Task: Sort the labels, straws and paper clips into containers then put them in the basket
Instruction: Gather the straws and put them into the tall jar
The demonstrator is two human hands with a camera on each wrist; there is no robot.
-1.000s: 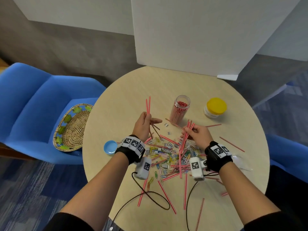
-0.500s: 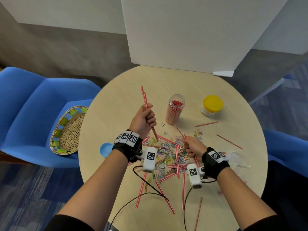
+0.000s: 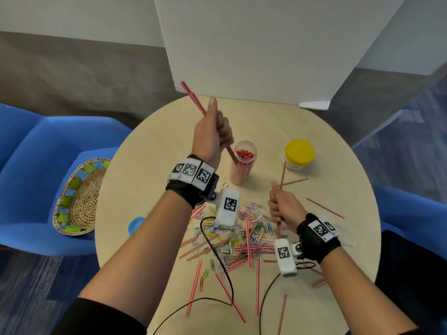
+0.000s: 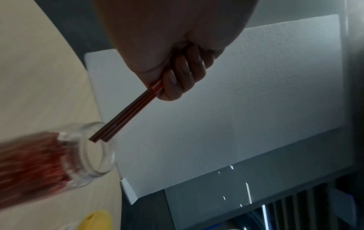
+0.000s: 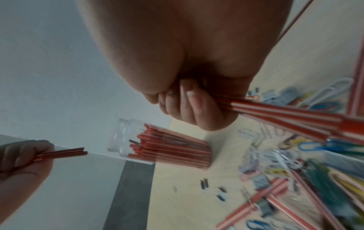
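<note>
My left hand [image 3: 212, 134] grips a few red-and-white straws [image 4: 128, 118] in a fist, raised above the table. Their lower ends hang at the mouth of the clear jar [image 3: 243, 163], which is packed with straws [image 5: 173, 147]. My right hand [image 3: 281, 206] grips another bunch of straws [image 5: 285, 118] upright over the mixed pile [image 3: 237, 240] of straws, coloured paper clips and small labels. A jar with a yellow lid [image 3: 298, 153] stands to the right of the clear jar. The woven basket [image 3: 79, 197] lies on a blue chair to the left.
A blue lid [image 3: 135, 224] lies near the table's left edge. Loose straws [image 3: 324, 207] are scattered around the round table [image 3: 150, 165]. A white board [image 3: 266, 44] stands at the far edge. Blue chairs [image 3: 36, 153] flank the table. Wrist cables [image 3: 217, 274] trail over the pile.
My left hand rose and carried its straws to the clear jar's mouth. My right hand closed on a bunch of straws from the pile and lifted them upright.
</note>
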